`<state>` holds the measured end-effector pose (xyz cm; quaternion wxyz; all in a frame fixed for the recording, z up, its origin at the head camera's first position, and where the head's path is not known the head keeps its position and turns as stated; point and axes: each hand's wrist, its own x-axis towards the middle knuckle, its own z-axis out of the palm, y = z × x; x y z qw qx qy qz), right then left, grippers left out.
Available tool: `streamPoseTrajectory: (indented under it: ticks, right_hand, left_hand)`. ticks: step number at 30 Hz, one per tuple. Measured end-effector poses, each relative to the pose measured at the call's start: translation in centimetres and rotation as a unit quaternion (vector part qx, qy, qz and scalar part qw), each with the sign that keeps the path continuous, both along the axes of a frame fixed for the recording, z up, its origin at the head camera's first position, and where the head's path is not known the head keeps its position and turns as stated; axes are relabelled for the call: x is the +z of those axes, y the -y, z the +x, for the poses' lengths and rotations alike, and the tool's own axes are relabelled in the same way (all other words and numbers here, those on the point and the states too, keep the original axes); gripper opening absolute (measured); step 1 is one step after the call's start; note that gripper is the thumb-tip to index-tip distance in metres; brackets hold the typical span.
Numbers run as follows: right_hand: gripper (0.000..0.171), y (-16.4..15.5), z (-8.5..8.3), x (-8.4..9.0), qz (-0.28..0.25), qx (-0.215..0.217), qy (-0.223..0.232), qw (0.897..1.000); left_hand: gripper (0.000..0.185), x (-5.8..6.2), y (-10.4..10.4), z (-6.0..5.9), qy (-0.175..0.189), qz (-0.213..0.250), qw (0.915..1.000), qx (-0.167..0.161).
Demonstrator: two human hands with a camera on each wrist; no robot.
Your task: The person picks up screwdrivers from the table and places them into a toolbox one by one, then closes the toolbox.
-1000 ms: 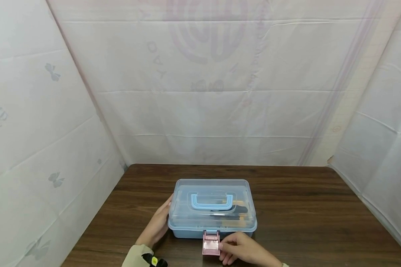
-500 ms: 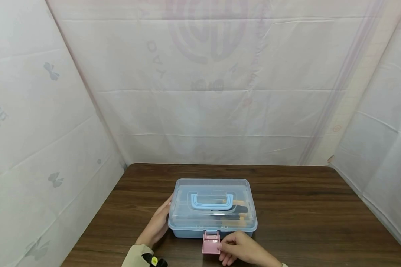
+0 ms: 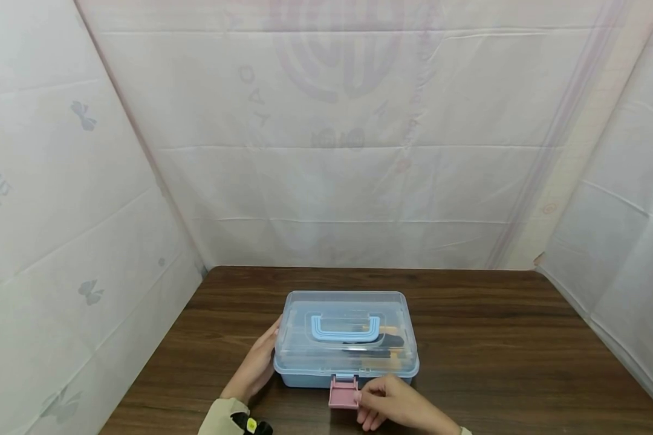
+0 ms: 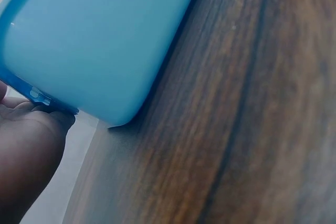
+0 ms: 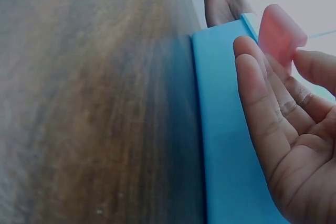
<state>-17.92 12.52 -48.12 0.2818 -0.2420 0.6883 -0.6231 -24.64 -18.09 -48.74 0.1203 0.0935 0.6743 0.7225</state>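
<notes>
Blue plastic box (image 3: 346,377) with a clear lid (image 3: 346,329) sits on the dark wood table (image 3: 495,338), near its front edge, a pale blue handle (image 3: 345,328) folded flat on top. White sheeting (image 3: 326,151) walls the table in — faint mirrored lettering shows through, unreadable. The pink latch (image 3: 343,394) hangs open at the front; the right hand (image 3: 394,403) pinches its side with curled fingers (image 5: 257,77). The left hand (image 3: 256,365) rests against the box's left end, fingers straight.
</notes>
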Motion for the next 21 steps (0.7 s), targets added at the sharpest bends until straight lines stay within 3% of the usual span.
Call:
streamPoseTrajectory:
  ticks: [21]
  right_hand:
    - [0.042, -0.1, 0.0, 1.6, -0.007, 0.01, -0.029, 1.0]
  left_hand:
    - [0.071, 0.0, 0.0, 0.1, 0.002, 0.001, 1.0, 0.001]
